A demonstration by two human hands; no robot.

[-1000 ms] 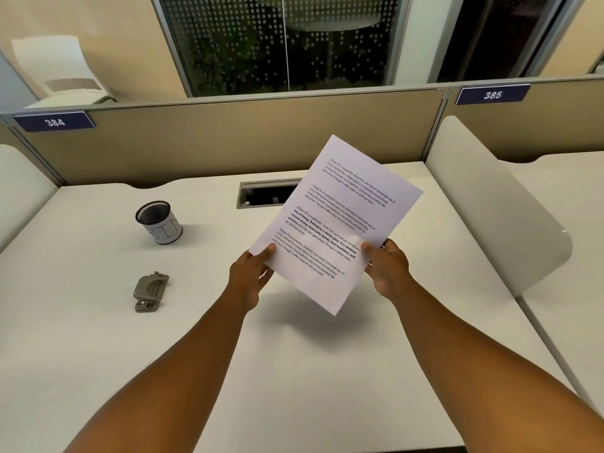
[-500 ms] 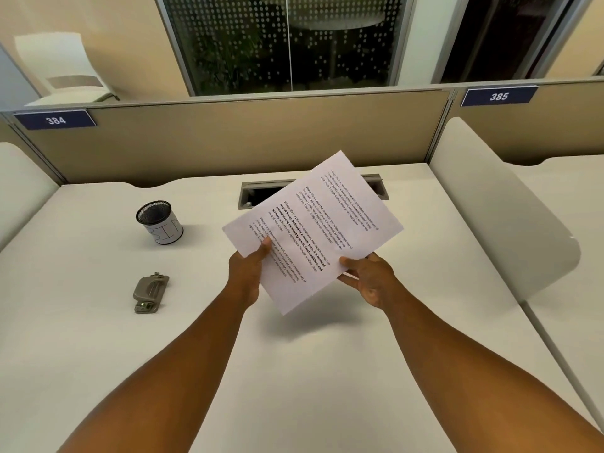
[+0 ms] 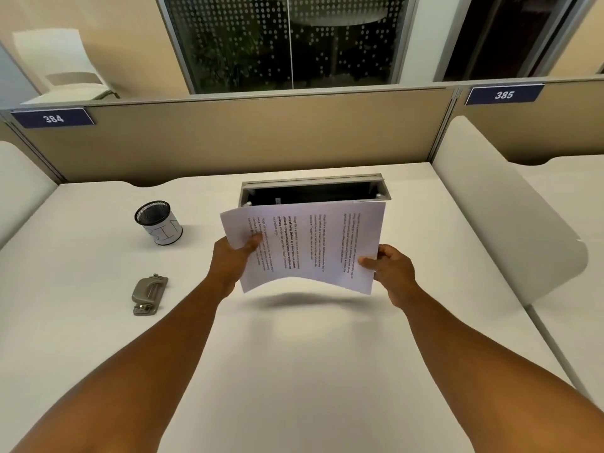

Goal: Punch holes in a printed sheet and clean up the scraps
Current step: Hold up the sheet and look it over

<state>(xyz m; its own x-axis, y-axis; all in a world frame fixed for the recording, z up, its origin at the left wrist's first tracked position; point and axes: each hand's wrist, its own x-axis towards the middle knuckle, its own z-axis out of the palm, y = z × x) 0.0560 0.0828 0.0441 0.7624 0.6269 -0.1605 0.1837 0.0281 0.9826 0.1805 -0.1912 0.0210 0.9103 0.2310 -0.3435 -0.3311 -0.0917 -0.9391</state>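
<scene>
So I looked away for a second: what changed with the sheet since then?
The sheet was turned counterclockwise from upright to sideways and lowered toward the desk. Left hand and right hand kept their grip. The hole punch and cup stayed put.

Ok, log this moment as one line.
step: orienting sheet | left hand: grips sheet | right hand: grips sheet | punch: untouched on desk | holes: none seen

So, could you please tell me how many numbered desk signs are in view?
2: sign 384 on the partition's upper left, sign 385 on its upper right. Others may lie outside the frame.
</scene>
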